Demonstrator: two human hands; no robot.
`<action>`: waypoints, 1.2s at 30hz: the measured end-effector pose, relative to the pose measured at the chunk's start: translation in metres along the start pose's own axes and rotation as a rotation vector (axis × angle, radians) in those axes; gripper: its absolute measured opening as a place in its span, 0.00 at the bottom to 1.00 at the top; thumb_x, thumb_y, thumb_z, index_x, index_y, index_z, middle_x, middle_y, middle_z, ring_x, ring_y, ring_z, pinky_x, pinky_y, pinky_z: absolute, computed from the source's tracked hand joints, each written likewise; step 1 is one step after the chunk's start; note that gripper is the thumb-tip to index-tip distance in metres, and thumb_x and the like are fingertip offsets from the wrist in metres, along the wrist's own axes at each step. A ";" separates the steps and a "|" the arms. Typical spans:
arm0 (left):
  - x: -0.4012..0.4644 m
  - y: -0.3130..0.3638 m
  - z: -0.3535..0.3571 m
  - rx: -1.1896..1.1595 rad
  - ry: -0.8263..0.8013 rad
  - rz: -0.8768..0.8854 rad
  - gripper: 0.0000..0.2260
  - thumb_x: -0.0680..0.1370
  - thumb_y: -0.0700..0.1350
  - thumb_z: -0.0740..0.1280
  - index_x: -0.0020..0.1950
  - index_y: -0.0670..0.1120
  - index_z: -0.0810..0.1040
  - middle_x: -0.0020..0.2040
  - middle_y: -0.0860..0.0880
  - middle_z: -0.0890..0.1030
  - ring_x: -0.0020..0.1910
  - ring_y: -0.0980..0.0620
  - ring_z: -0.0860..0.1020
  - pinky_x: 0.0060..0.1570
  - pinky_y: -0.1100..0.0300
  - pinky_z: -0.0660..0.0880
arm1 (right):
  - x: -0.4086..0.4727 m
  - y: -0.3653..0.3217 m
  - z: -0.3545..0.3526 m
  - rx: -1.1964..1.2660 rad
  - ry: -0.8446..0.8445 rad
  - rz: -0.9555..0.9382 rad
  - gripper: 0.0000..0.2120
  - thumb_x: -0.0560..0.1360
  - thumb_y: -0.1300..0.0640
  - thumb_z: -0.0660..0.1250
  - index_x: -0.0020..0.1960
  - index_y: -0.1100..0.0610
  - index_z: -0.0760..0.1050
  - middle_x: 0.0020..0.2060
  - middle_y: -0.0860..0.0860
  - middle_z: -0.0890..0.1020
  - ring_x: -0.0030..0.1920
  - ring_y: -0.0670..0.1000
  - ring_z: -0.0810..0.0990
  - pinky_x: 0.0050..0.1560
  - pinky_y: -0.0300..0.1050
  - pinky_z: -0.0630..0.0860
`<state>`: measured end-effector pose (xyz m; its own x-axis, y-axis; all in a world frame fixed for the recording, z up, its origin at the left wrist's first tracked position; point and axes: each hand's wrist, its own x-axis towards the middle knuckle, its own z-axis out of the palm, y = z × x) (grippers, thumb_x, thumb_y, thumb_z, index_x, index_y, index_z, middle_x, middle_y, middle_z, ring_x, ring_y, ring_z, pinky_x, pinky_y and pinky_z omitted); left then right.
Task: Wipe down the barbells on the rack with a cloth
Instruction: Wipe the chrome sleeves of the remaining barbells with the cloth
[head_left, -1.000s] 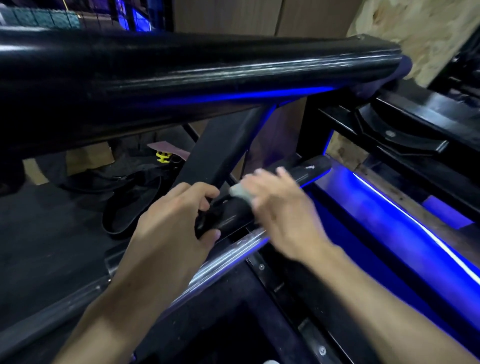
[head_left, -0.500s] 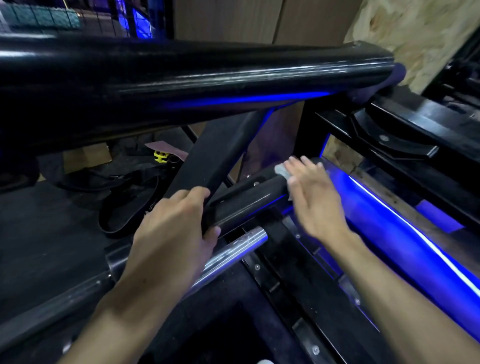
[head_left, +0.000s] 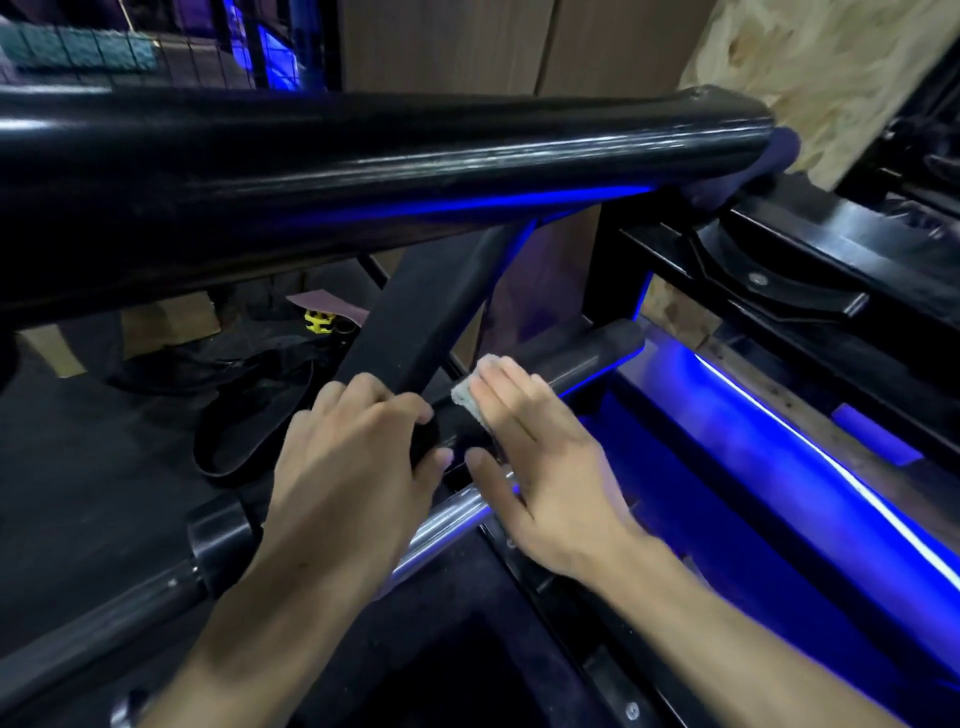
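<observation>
Pressing flat on a small pale cloth (head_left: 466, 399), the straight fingers (head_left: 511, 395) of the right hand (head_left: 545, 467) are laid across the black sleeve (head_left: 582, 358) of a lower barbell, with the cloth pinned between fingertips and bar and only its left edge showing. Just beside it, the left hand (head_left: 343, 473) is curled round the same black bar, thumb underneath and fingers over the top, so the bar is held steady while it is wiped. Both hands are set close together, almost touching at the thumbs.

Below them a chrome bar (head_left: 447, 519) is seen running diagonally toward a black collar (head_left: 218, 535) at the lower left. Above, a thick glossy black tube (head_left: 363, 171) spans the whole view, and a slanted black strut (head_left: 415, 322) drops behind the left hand.

As for progress, the wiping is judged to be under way on one sleeve only; whether the chrome bar or the upper tube has been cleaned cannot be told from their shine alone, and any further bars on the rack would remain to be done.

Round about, the rack frame (head_left: 779, 291) is lit by a blue light strip (head_left: 831, 467) on the right. A dark floor, a coiled black strap (head_left: 249, 415), a small yellow object (head_left: 318, 320) and a chipboard wall panel (head_left: 810, 67) are visible beyond.
</observation>
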<state>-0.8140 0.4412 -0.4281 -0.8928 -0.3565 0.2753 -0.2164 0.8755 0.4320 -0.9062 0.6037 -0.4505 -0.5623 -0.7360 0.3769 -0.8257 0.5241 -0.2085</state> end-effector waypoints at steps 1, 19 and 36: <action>-0.001 0.000 0.001 -0.005 0.029 0.003 0.14 0.75 0.54 0.75 0.59 0.54 0.83 0.49 0.55 0.77 0.51 0.50 0.74 0.51 0.51 0.73 | 0.001 0.008 -0.005 -0.023 0.003 -0.045 0.23 0.85 0.52 0.56 0.76 0.61 0.70 0.77 0.54 0.70 0.80 0.51 0.62 0.80 0.47 0.58; 0.004 0.007 0.016 0.134 0.006 0.063 0.10 0.81 0.55 0.64 0.51 0.50 0.79 0.40 0.53 0.82 0.40 0.46 0.81 0.37 0.55 0.68 | 0.021 0.094 0.004 -0.007 0.174 0.374 0.35 0.85 0.40 0.44 0.79 0.65 0.64 0.80 0.59 0.63 0.82 0.57 0.57 0.82 0.53 0.52; 0.010 0.006 0.026 0.061 0.023 0.113 0.19 0.72 0.58 0.74 0.58 0.52 0.82 0.50 0.58 0.79 0.45 0.50 0.77 0.39 0.55 0.70 | -0.008 0.068 0.027 0.158 0.160 0.028 0.28 0.86 0.49 0.54 0.81 0.62 0.60 0.82 0.53 0.59 0.83 0.53 0.52 0.82 0.55 0.52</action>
<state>-0.8346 0.4515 -0.4448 -0.9036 -0.2615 0.3392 -0.1392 0.9283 0.3448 -0.9590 0.6337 -0.4926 -0.5816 -0.6380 0.5046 -0.8134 0.4609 -0.3548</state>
